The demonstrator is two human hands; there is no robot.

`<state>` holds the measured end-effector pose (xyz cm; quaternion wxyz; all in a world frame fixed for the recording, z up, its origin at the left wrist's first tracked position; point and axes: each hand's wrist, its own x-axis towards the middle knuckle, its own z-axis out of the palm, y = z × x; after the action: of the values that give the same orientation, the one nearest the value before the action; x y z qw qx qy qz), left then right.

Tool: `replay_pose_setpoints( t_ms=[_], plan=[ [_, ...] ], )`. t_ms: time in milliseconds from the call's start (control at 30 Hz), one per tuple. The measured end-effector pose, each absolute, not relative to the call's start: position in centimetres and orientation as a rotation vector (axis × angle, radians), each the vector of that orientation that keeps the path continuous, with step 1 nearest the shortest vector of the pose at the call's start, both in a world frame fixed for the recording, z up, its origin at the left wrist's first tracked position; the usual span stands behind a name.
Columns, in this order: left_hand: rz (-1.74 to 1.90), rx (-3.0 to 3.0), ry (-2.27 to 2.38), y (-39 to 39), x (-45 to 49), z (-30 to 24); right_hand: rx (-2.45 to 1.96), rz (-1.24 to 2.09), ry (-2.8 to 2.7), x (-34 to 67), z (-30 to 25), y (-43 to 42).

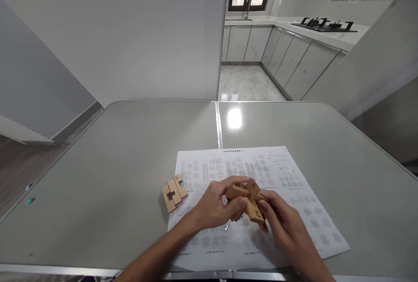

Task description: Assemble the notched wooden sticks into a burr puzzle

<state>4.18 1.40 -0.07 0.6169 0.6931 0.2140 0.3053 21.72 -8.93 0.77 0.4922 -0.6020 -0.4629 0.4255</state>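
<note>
Our left hand and right hand are both closed around a half-built wooden puzzle, held between them just above the sheet. We seem to be mid-assembly, seating one notched bar among the others; the next move likely calls for lining up its notch and sliding it in without loosening the rest. Left of our left hand, spare bars lie on the sheet's edge, within easy reach. Beyond our hands, the table runs out with nothing in the way.
</note>
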Motion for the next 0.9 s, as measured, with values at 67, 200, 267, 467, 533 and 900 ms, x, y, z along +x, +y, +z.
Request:
replay_pose_setpoints(
  t_ms=[67,200,267,467,533,900],
  plan=[
    [0.655,1.58,0.489,1.4,4.1,0.1,-1.47,1.039,-1.112,22.1,0.5,-8.9],
    [0.545,1.461,0.497,1.3,4.0,0.6,-1.432,1.088,-1.071,23.0,-0.1,-8.9],
    [0.482,1.354,0.486,1.4,4.0,0.5,-1.405,1.093,-1.067,23.3,-0.2,-8.9],
    [0.321,1.092,0.404,2.1,4.0,0.1,-1.354,1.066,-1.042,22.9,-0.3,-8.9],
    [0.334,1.059,0.379,2.3,4.1,0.1,-1.348,1.038,-1.009,22.7,-0.3,-8.8],
    [0.371,0.921,0.328,2.5,4.3,-0.6,-1.388,0.973,-0.986,22.5,-1.0,-8.7]
  ],
)
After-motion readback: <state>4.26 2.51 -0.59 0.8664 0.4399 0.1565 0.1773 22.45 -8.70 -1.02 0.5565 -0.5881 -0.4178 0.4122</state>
